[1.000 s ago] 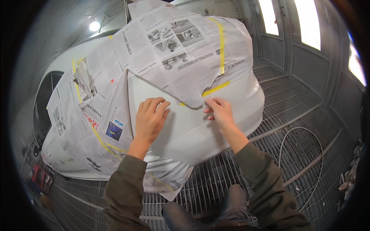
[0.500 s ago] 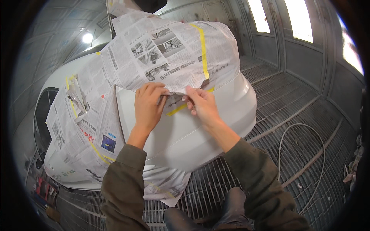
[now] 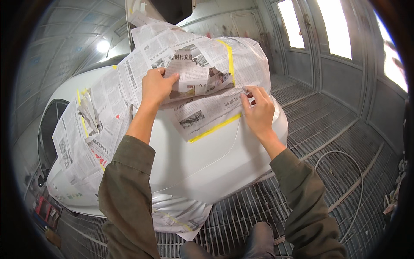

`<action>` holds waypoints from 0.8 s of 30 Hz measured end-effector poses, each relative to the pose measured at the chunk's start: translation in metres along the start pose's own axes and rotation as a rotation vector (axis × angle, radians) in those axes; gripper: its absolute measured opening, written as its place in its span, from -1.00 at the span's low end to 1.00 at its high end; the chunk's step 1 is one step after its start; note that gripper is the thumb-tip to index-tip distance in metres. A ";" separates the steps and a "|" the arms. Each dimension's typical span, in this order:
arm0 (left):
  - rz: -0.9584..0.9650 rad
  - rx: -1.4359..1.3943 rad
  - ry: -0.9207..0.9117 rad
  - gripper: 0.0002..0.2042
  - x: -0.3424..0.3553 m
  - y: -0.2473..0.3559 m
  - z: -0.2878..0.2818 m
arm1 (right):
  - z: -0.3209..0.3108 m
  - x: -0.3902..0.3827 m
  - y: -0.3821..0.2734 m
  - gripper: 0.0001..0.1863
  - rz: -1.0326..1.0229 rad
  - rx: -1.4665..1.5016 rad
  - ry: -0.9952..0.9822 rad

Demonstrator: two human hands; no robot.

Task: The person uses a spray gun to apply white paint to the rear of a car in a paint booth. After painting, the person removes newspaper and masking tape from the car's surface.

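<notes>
My left hand [image 3: 157, 88] grips a folded-up flap of newspaper [image 3: 192, 69], thumb on its printed face, over the sheets covering the white car. Below the flap, another part of the newspaper [image 3: 198, 114] lies over the bare white body panel [image 3: 198, 168], with yellow tape [image 3: 215, 128] along its lower edge. My right hand [image 3: 258, 112] pinches this part at its right end, beside the rounded corner of the car. A vertical strip of yellow tape [image 3: 230, 64] runs down the upper sheets. Torn paper [image 3: 88, 110] hangs at the left of the covering.
A slatted metal grate floor [image 3: 315, 125] surrounds the car, with a thin looped hose [image 3: 360, 190] at right. Booth walls with bright window panels [image 3: 334, 30] stand behind. A red rack [image 3: 45, 207] is at lower left; crumpled paper [image 3: 390, 200] is at far right.
My left hand has moved upward, lifting the newspaper into a fold. My right hand has moved to the right along the sheet, and the lower taped strip now shows fully across the panel.
</notes>
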State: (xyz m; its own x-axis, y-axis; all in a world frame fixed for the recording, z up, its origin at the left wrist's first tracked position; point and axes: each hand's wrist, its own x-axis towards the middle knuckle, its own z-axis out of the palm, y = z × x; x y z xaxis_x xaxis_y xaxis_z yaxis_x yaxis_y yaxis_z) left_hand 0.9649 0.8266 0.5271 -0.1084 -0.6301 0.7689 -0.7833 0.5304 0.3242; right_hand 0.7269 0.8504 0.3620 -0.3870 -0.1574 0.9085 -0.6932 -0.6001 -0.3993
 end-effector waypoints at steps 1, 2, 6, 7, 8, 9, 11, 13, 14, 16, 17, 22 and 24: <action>-0.027 0.003 -0.009 -0.67 0.004 -0.006 0.001 | 0.001 0.004 0.002 -0.77 -0.019 -0.016 -0.022; -0.055 0.007 -0.018 -0.66 0.008 -0.011 0.000 | 0.003 0.009 0.003 -0.75 -0.096 -0.038 -0.030; -0.142 -0.114 -0.007 -0.54 0.008 -0.019 0.008 | 0.010 0.029 0.002 -0.68 -0.347 -0.107 -0.097; -0.166 -0.174 -0.013 -0.50 0.008 -0.022 0.009 | 0.014 0.033 0.002 -0.67 -0.395 -0.109 -0.120; -0.190 -0.233 -0.019 -0.46 0.008 -0.025 0.008 | 0.017 0.035 0.001 -0.65 -0.383 -0.125 -0.151; -0.182 -0.269 -0.032 -0.45 0.007 -0.023 0.007 | 0.019 0.038 0.002 -0.64 -0.374 -0.143 -0.182; -0.166 -0.339 -0.058 -0.42 0.004 -0.020 0.004 | 0.024 0.044 0.006 -0.65 -0.357 -0.134 -0.240; -0.105 -0.320 -0.067 -0.45 -0.004 -0.005 -0.002 | 0.027 0.054 0.017 -0.68 -0.349 -0.085 -0.293; -0.073 -0.312 -0.072 -0.47 -0.005 0.001 -0.002 | 0.027 0.060 0.024 -0.71 -0.351 -0.078 -0.325; -0.028 -0.197 -0.001 -0.52 -0.006 -0.003 -0.003 | 0.033 0.064 0.027 -0.79 -0.352 -0.044 -0.400; -0.005 -0.142 0.034 -0.55 -0.007 -0.004 -0.004 | 0.037 0.064 0.029 -0.81 -0.332 -0.024 -0.417; 0.353 0.185 0.400 -0.68 -0.006 0.001 0.008 | 0.042 0.080 0.026 -0.76 -0.277 -0.034 -0.415; 0.631 0.319 0.472 -0.72 -0.010 0.003 0.015 | 0.045 0.089 0.024 -0.72 -0.255 -0.155 -0.440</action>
State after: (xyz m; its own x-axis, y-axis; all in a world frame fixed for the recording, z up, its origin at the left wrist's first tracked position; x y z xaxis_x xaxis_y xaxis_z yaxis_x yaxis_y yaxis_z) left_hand 0.9540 0.8263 0.5121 -0.3714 0.0705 0.9258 -0.8047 0.4729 -0.3588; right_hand 0.7036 0.7869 0.4386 0.0745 -0.3559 0.9315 -0.8264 -0.5449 -0.1421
